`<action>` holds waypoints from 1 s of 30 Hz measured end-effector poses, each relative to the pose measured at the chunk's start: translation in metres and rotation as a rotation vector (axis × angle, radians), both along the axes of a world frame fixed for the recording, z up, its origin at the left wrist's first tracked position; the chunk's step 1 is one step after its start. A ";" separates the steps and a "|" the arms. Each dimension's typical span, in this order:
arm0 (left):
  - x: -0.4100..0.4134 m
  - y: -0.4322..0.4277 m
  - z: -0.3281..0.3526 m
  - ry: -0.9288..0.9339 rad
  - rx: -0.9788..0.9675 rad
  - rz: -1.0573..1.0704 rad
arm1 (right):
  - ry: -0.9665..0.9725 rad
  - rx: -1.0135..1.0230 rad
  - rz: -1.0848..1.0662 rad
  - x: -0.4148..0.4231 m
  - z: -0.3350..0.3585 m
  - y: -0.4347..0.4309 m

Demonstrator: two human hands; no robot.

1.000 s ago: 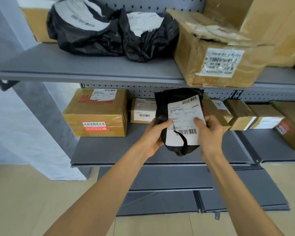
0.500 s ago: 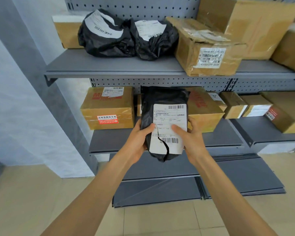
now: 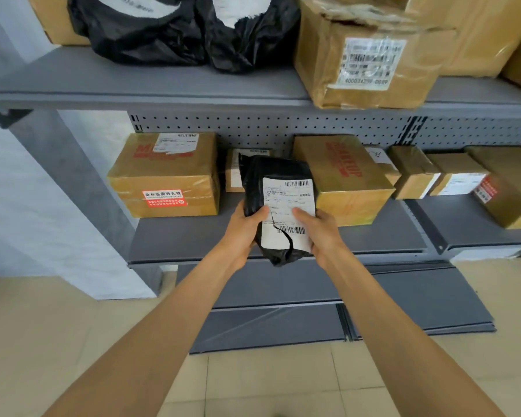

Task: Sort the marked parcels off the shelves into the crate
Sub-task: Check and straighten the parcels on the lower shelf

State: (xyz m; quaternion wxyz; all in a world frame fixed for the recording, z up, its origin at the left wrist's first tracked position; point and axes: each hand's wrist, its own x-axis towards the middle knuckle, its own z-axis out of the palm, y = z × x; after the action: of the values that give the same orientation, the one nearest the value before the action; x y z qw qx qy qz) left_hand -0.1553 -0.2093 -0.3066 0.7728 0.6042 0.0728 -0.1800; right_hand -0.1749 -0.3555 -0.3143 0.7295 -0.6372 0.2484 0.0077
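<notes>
A black plastic parcel (image 3: 271, 179) with a white shipping label hangs in front of the middle shelf (image 3: 193, 239), label toward me. My left hand (image 3: 244, 227) grips its lower left side, thumb on the label's edge. My right hand (image 3: 319, 230) grips the lower right side with its thumb across the label. A black curved mark runs down the lower part of the label. No crate is in view.
Brown cardboard boxes (image 3: 166, 176) line the middle shelf, another box (image 3: 349, 176) sits just behind the parcel. The top shelf (image 3: 163, 82) carries two black bags (image 3: 151, 28) and a large taped box (image 3: 361, 55). Grey base panels (image 3: 283, 323) lie low above the tiled floor.
Both hands kept their hold on the black parcel. It has moved away from me toward the middle shelf, and my view has closed in on the shelves.
</notes>
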 end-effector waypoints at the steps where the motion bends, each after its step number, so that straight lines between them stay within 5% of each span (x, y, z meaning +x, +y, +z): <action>1: 0.005 -0.004 -0.005 0.004 0.010 0.012 | 0.025 -0.005 0.023 0.007 -0.006 -0.004; 17: 0.049 -0.077 -0.044 0.058 0.015 0.070 | 0.102 -0.142 -0.055 0.054 -0.037 -0.068; 24: 0.068 -0.088 -0.053 0.063 -0.004 0.009 | 0.169 0.063 -0.317 0.059 -0.044 -0.064; 30: 0.084 -0.107 -0.060 0.116 0.102 0.125 | 0.180 0.379 -0.250 0.072 -0.045 -0.060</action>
State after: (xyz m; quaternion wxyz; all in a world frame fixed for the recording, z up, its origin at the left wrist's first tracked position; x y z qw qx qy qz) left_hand -0.0711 -0.3166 -0.3669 0.7452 0.6258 0.1638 -0.1622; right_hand -0.1029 -0.4158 -0.3591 0.8063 -0.4498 0.3835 0.0205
